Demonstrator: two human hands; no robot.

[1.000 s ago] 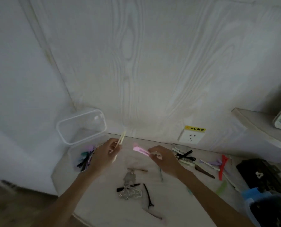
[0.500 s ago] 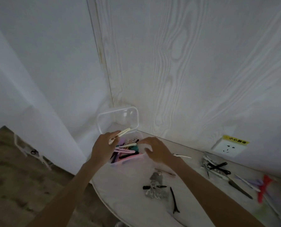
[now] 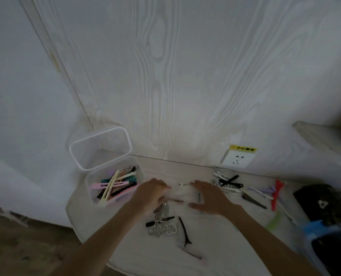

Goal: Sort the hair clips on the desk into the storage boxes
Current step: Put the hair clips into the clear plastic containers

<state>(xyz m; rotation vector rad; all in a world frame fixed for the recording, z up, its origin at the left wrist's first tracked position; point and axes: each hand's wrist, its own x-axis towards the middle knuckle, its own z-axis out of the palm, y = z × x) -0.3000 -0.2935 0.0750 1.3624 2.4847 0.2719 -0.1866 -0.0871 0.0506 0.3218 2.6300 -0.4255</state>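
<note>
A clear storage box (image 3: 90, 185) with its lid (image 3: 100, 148) swung up stands at the desk's left corner. Pink, cream, teal and black hair clips (image 3: 114, 185) lie inside it. My left hand (image 3: 151, 194) hovers palm down just right of the box, fingers relaxed, holding nothing that I can see. My right hand (image 3: 209, 196) lies spread flat over the desk's middle, over a thin clip (image 3: 199, 196). A silver butterfly clip (image 3: 162, 229) and black clips (image 3: 184, 230) lie below my hands. More clips (image 3: 227, 182) are heaped near the wall.
A wall socket (image 3: 237, 159) with a yellow label sits behind the desk. Red and purple clips (image 3: 276, 193), a black pouch (image 3: 324, 202) and a blue-rimmed box (image 3: 312, 232) occupy the right side. A shelf (image 3: 320, 134) juts out at upper right. The desk edge drops to wooden floor at left.
The cream clip left my left hand and the pink clip my right; both now lie in the box. Both hands have drawn back to the desk's middle.
</note>
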